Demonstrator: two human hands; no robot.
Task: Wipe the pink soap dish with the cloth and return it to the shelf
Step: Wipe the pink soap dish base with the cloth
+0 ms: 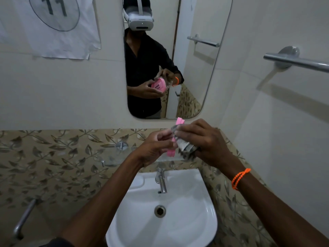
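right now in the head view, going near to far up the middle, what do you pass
sink drain → tap → pink soap dish held between left hand and right hand with cloth → mirror

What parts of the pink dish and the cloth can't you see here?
- Pink soap dish, head view: its middle is hidden by the left hand and the cloth; only its two ends show.
- Cloth: mostly hidden under the right hand.
- Glass shelf: its right part is hidden behind both hands.
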